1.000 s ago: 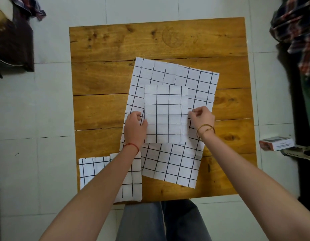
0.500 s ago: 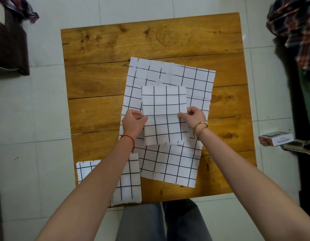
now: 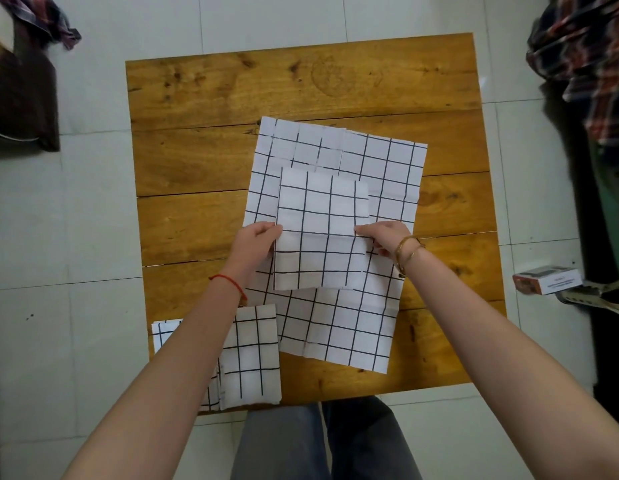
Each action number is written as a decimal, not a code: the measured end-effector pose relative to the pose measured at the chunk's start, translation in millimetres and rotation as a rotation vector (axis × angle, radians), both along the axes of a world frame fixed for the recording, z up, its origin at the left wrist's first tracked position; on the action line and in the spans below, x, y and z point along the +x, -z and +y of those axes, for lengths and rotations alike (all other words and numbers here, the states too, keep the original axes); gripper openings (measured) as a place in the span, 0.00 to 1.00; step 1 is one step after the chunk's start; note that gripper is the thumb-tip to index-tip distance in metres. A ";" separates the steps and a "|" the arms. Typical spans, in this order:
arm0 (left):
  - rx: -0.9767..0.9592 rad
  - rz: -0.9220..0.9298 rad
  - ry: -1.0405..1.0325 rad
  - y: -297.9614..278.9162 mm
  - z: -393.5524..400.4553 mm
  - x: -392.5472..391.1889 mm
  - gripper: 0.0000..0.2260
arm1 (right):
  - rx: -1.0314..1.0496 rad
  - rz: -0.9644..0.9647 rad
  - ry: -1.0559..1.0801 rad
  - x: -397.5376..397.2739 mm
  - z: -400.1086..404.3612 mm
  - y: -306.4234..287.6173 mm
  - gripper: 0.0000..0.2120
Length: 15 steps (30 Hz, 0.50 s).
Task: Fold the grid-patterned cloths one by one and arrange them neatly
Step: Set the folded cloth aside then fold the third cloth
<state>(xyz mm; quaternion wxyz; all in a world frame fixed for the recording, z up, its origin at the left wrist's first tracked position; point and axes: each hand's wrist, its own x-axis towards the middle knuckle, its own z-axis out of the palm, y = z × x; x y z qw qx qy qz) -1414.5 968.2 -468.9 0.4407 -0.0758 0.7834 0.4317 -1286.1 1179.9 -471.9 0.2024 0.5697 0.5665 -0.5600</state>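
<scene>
A folded white cloth with a black grid (image 3: 320, 230) is held above the table's middle. My left hand (image 3: 254, 245) pinches its left edge and my right hand (image 3: 387, 239) pinches its right edge. Under it, unfolded grid cloths (image 3: 381, 174) lie spread flat and overlapping on the wooden table (image 3: 301, 84). Folded grid cloths (image 3: 251, 355) sit at the table's near left corner, partly hidden by my left forearm.
A small box (image 3: 547, 279) lies on the tiled floor right of the table, beside a shoe (image 3: 599, 299). Plaid clothing (image 3: 585, 64) hangs at the right edge. A dark bag (image 3: 20, 95) stands at the far left. My legs are below the table's near edge.
Both hands closed on the side edges of the folded cloth, and it now appears raised off the spread cloths. The camera view shifted a little.
</scene>
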 end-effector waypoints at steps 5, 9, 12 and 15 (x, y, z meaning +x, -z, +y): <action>0.082 0.159 -0.001 -23.6 -6.7 -0.2 0.09 | -0.003 0.196 0.137 4.1 -3.4 -14.8 0.09; 0.144 0.327 -0.002 -40.8 -8.0 4.0 0.05 | 0.125 0.367 0.222 6.0 -10.5 -32.6 0.13; 0.243 0.433 0.130 -51.6 -12.6 6.1 0.09 | 0.199 0.539 0.088 14.6 -16.9 -46.6 0.26; 0.297 0.611 0.306 -64.9 -15.5 10.3 0.11 | 0.383 0.594 -0.167 21.9 -17.7 -52.7 0.20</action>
